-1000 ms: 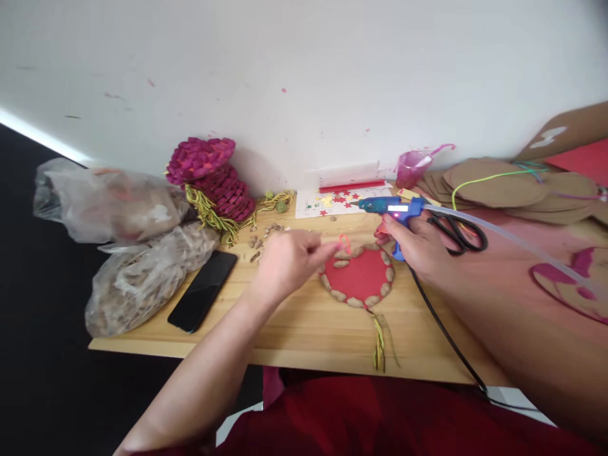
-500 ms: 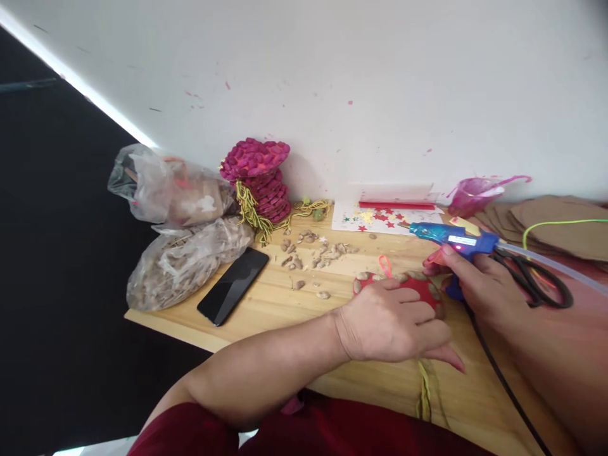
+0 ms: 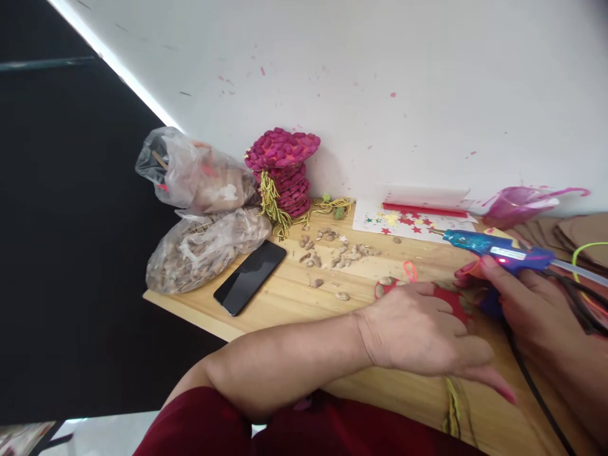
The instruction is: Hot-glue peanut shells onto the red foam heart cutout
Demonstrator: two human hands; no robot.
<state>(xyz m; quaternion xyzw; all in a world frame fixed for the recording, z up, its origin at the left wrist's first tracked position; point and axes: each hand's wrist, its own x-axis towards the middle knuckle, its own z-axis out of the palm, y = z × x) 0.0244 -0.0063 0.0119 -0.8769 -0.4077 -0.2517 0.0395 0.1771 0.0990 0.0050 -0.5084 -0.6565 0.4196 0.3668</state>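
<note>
My left hand (image 3: pixel 422 329) lies palm down across a red disc (image 3: pixel 453 303) edged with peanut shells, its thumb stretched out apart from the fingers. Its fingertips are hidden, so what they press on cannot be seen. An orange-pink loop (image 3: pixel 410 272) sticks out from the disc's far edge. My right hand (image 3: pixel 527 297) is wrapped round the handle of a blue glue gun (image 3: pixel 503 252), which has a lit red light and a nozzle pointing left. Yellow-green strings (image 3: pixel 452 405) hang below my left hand.
Loose shells (image 3: pixel 351 253) lie on the wooden table (image 3: pixel 266 316). A black phone (image 3: pixel 250 277), plastic bags (image 3: pixel 204 250) and a magenta shell-covered stack (image 3: pixel 282 168) stand left. Behind are paper with stars (image 3: pixel 403 218), a pink-stained cup (image 3: pixel 510 206), brown discs (image 3: pixel 584 225) and black-handled scissors (image 3: pixel 582 304).
The view has shifted, so everything on the table sits differently in the picture. Both hands keep nearly the same places, the left over the red disc and the right on the glue gun.
</note>
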